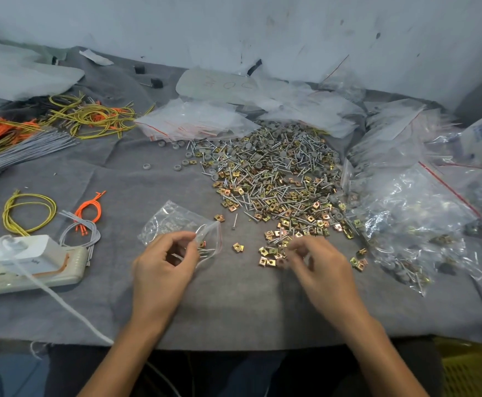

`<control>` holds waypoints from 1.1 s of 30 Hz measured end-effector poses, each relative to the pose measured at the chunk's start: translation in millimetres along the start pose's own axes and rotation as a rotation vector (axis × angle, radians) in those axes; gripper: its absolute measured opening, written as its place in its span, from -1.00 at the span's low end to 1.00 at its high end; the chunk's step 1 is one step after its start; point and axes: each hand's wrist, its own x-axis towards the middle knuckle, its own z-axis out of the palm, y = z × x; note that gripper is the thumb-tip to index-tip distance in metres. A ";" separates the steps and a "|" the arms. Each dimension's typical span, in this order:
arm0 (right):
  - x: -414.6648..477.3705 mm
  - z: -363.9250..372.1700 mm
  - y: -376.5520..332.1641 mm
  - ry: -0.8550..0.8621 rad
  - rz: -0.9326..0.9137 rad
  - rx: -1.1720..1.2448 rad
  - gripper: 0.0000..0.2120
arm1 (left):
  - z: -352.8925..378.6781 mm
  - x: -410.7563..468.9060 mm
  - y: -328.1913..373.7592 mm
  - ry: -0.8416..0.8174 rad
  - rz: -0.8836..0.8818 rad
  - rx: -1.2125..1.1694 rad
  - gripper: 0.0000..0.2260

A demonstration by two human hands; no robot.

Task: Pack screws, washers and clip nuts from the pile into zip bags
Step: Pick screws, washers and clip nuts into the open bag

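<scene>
Several clip nuts [266, 253] lie under my right hand [321, 263], its grip too blurred to tell; my left hand [162, 263] pinches the zip bag [171, 219] open just leftward.

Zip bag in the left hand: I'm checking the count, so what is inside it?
A few screws lie at the mouth of the zip bag; crinkled plastic and the left hand hide the rest.

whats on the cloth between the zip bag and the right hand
Head view: between zip bag and right hand, one loose clip nut on grey cloth.
</scene>
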 end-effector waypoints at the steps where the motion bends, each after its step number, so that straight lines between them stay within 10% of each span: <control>1: -0.2 -7.7 7.6 0.003 0.019 -0.031 -0.86 | 0.0 0.0 -0.1 0.000 -0.001 0.001 -0.75; 25: 33.4 14.8 -23.6 -0.342 -0.115 -0.377 -0.81 | -1.1 -0.6 -0.7 -0.002 -0.014 -0.035 -0.84; 33: 36.0 16.2 -38.5 -0.295 -0.129 -0.089 -0.92 | -0.4 0.2 -2.4 -0.003 -0.027 -0.013 -0.87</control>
